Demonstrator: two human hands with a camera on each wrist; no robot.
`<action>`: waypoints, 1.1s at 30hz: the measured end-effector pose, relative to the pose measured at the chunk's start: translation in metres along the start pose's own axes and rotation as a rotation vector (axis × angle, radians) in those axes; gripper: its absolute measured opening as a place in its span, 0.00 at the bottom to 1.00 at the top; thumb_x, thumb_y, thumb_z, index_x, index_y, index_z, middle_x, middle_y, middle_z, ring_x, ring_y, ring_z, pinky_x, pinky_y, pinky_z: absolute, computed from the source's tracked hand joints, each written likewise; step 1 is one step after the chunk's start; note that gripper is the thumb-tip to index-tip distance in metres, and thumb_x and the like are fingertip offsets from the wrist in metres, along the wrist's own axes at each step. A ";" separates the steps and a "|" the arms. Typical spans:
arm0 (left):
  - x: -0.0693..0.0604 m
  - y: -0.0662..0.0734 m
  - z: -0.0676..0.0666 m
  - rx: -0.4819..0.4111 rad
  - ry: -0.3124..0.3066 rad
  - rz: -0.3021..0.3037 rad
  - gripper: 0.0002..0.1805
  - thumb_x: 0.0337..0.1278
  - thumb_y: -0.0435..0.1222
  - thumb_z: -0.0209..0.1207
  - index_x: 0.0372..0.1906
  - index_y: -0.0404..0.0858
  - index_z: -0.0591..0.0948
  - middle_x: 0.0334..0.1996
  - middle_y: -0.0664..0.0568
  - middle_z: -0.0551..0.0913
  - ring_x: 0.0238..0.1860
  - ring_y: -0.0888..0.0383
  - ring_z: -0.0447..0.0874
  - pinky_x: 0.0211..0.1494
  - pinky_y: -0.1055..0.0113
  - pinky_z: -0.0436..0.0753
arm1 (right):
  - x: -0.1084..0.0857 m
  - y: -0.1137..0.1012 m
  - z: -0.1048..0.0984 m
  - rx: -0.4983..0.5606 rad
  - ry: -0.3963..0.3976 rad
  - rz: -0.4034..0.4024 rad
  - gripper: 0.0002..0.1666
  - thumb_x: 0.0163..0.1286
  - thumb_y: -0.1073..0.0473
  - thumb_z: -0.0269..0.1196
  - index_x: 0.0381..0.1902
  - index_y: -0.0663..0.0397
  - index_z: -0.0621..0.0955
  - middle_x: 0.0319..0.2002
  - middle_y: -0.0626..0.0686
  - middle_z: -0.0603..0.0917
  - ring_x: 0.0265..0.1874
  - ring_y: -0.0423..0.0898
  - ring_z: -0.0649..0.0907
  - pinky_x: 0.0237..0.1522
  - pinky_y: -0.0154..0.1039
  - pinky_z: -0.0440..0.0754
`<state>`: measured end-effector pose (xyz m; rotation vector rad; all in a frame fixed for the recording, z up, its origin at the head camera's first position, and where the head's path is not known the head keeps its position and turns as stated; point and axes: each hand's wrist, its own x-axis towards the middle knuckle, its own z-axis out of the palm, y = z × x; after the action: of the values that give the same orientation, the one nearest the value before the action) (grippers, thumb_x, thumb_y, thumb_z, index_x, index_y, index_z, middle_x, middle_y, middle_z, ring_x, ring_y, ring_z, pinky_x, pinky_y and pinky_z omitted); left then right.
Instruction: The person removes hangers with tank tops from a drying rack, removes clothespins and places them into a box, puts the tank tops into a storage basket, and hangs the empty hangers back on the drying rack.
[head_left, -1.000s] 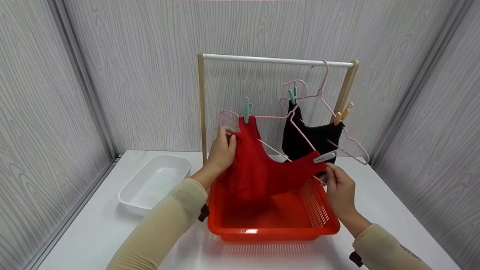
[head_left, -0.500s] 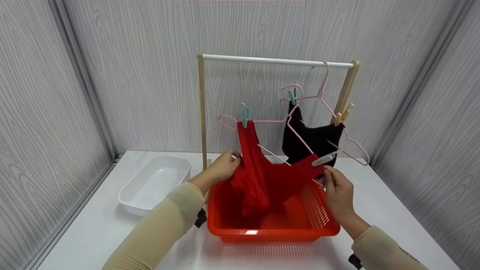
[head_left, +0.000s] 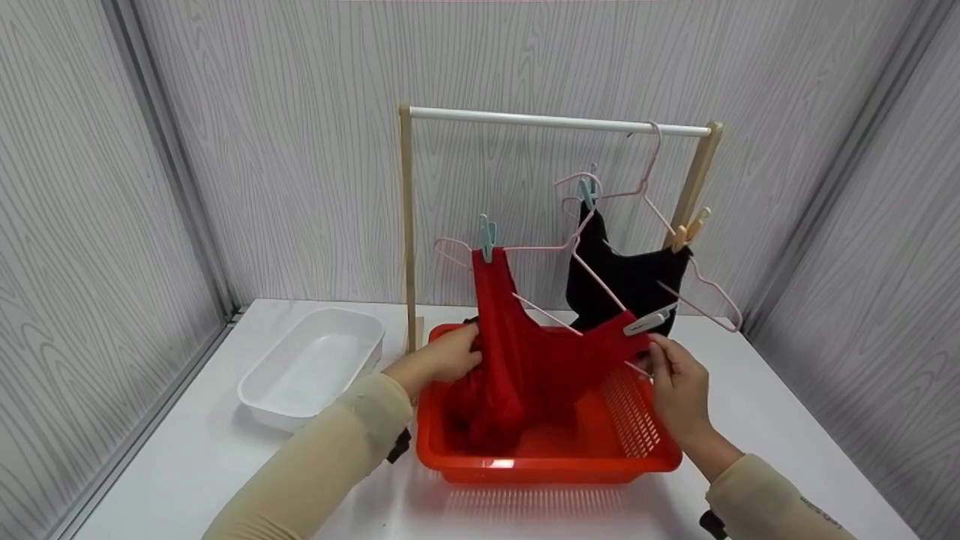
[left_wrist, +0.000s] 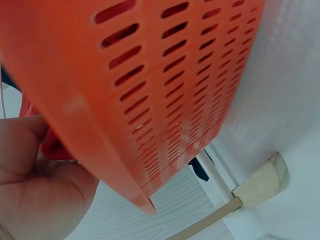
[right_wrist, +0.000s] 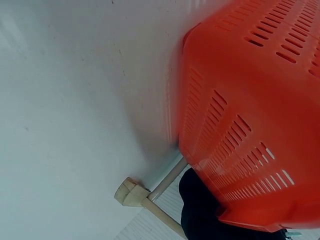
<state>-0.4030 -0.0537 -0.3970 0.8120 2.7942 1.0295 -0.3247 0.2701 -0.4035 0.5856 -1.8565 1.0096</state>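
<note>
A red garment [head_left: 517,360] hangs from a pink hanger [head_left: 536,248] over the red basket [head_left: 555,469], its lower part inside. A teal clip [head_left: 487,238] holds its left strap, a white clip [head_left: 646,322] the right one. My left hand [head_left: 450,355] grips the garment's left edge at the basket's rim; in the left wrist view the hand [left_wrist: 42,182] has red cloth at its curled fingers. My right hand [head_left: 681,386] pinches the right strap's corner and hanger end beside the white clip. The right wrist view shows the basket [right_wrist: 240,125] but no hand.
Behind, a black garment [head_left: 622,281] hangs on another pink hanger from the rack's white rod [head_left: 540,118], held by a teal clip and an orange clip [head_left: 686,231]. A white tray [head_left: 311,367] stands on the table, left of the basket.
My left hand has moved down along the garment's left side to the basket rim, drawing cloth down. The hanger's left end and hook have sunk. The right hand has hardly moved.
</note>
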 end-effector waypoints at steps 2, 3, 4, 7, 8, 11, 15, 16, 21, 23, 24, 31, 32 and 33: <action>-0.001 0.001 0.000 0.014 -0.009 0.000 0.20 0.66 0.25 0.51 0.62 0.28 0.70 0.57 0.35 0.78 0.62 0.44 0.75 0.68 0.52 0.71 | 0.000 -0.001 -0.001 -0.008 0.001 -0.003 0.11 0.67 0.83 0.55 0.43 0.77 0.81 0.27 0.62 0.83 0.25 0.38 0.81 0.29 0.21 0.77; -0.002 0.001 0.000 0.021 -0.014 -0.003 0.20 0.67 0.26 0.51 0.62 0.28 0.70 0.57 0.35 0.78 0.62 0.44 0.75 0.67 0.52 0.71 | 0.000 -0.001 -0.001 -0.011 0.002 -0.005 0.11 0.66 0.83 0.55 0.43 0.77 0.81 0.26 0.62 0.83 0.25 0.38 0.81 0.29 0.21 0.77; -0.002 0.001 0.000 0.024 -0.016 -0.003 0.19 0.66 0.25 0.51 0.61 0.28 0.70 0.56 0.35 0.79 0.62 0.44 0.75 0.67 0.51 0.71 | 0.000 -0.001 -0.001 -0.013 0.003 -0.005 0.11 0.66 0.83 0.55 0.43 0.77 0.81 0.26 0.62 0.83 0.25 0.39 0.81 0.29 0.21 0.77; -0.002 0.001 0.000 0.039 -0.024 -0.001 0.18 0.67 0.25 0.51 0.60 0.29 0.71 0.56 0.36 0.79 0.61 0.45 0.76 0.67 0.52 0.72 | 0.001 -0.003 -0.001 -0.014 0.004 -0.010 0.11 0.66 0.84 0.55 0.42 0.77 0.81 0.26 0.63 0.83 0.24 0.40 0.81 0.29 0.21 0.77; -0.002 0.001 0.000 0.047 -0.024 -0.002 0.17 0.66 0.25 0.51 0.58 0.29 0.72 0.55 0.37 0.80 0.60 0.45 0.76 0.66 0.52 0.72 | 0.002 -0.003 -0.001 -0.015 0.003 -0.013 0.11 0.66 0.84 0.55 0.42 0.78 0.81 0.26 0.63 0.83 0.24 0.40 0.81 0.29 0.21 0.77; -0.002 -0.001 0.000 0.077 -0.030 -0.009 0.12 0.66 0.26 0.51 0.53 0.30 0.74 0.51 0.38 0.81 0.57 0.47 0.78 0.64 0.52 0.74 | 0.002 -0.005 -0.002 -0.009 0.003 -0.022 0.11 0.65 0.85 0.56 0.42 0.78 0.81 0.26 0.63 0.83 0.24 0.41 0.81 0.28 0.21 0.77; -0.002 -0.002 0.001 0.106 -0.030 -0.020 0.07 0.65 0.26 0.51 0.46 0.31 0.75 0.44 0.40 0.82 0.50 0.49 0.79 0.59 0.52 0.76 | 0.002 -0.006 -0.002 0.000 0.002 -0.027 0.11 0.64 0.85 0.56 0.42 0.79 0.81 0.26 0.64 0.83 0.24 0.40 0.82 0.29 0.21 0.77; -0.002 -0.002 0.000 0.110 -0.030 -0.020 0.07 0.64 0.26 0.51 0.45 0.31 0.75 0.43 0.41 0.82 0.49 0.49 0.79 0.58 0.52 0.77 | 0.002 -0.005 -0.002 0.002 0.001 -0.029 0.11 0.64 0.85 0.56 0.42 0.79 0.81 0.26 0.64 0.83 0.24 0.40 0.82 0.29 0.21 0.77; -0.001 -0.004 0.001 0.141 -0.044 -0.018 0.07 0.62 0.25 0.53 0.44 0.31 0.77 0.39 0.43 0.82 0.43 0.51 0.79 0.55 0.52 0.78 | 0.002 -0.003 -0.003 -0.002 0.001 -0.034 0.11 0.63 0.86 0.56 0.42 0.79 0.81 0.26 0.64 0.83 0.24 0.40 0.82 0.29 0.21 0.77; 0.000 -0.006 0.003 0.167 -0.055 -0.028 0.06 0.63 0.26 0.54 0.43 0.31 0.78 0.37 0.44 0.82 0.40 0.52 0.77 0.53 0.52 0.79 | 0.002 -0.003 -0.003 -0.007 0.002 -0.032 0.11 0.63 0.85 0.56 0.41 0.78 0.81 0.25 0.63 0.83 0.23 0.40 0.82 0.29 0.21 0.77; 0.000 -0.007 0.004 0.182 -0.061 -0.034 0.04 0.63 0.26 0.55 0.41 0.32 0.78 0.35 0.46 0.81 0.38 0.54 0.76 0.51 0.53 0.80 | 0.001 -0.002 -0.002 -0.009 0.001 -0.033 0.11 0.63 0.85 0.56 0.41 0.78 0.81 0.25 0.63 0.83 0.23 0.40 0.82 0.29 0.21 0.77; -0.003 -0.010 0.011 0.286 -0.105 -0.067 0.01 0.61 0.27 0.58 0.34 0.33 0.79 0.27 0.51 0.76 0.32 0.55 0.71 0.44 0.58 0.78 | -0.002 0.000 -0.001 -0.003 -0.018 -0.048 0.12 0.63 0.85 0.56 0.42 0.77 0.81 0.25 0.62 0.82 0.23 0.42 0.81 0.28 0.22 0.78; -0.004 -0.010 0.011 0.292 -0.106 -0.067 0.01 0.61 0.27 0.59 0.34 0.33 0.79 0.27 0.51 0.76 0.32 0.55 0.71 0.43 0.58 0.78 | -0.002 0.000 -0.001 0.000 -0.020 -0.046 0.12 0.63 0.85 0.56 0.42 0.77 0.82 0.26 0.62 0.82 0.23 0.42 0.81 0.28 0.22 0.78; -0.005 -0.010 0.012 0.294 -0.103 -0.066 0.02 0.61 0.27 0.59 0.33 0.34 0.79 0.26 0.52 0.76 0.31 0.55 0.71 0.43 0.58 0.78 | -0.002 0.000 -0.001 0.001 -0.021 -0.047 0.12 0.63 0.86 0.56 0.42 0.77 0.82 0.26 0.62 0.82 0.23 0.42 0.81 0.28 0.22 0.78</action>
<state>-0.4010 -0.0554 -0.4133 0.7664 2.8983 0.5566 -0.3230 0.2712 -0.4051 0.6401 -1.8526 0.9765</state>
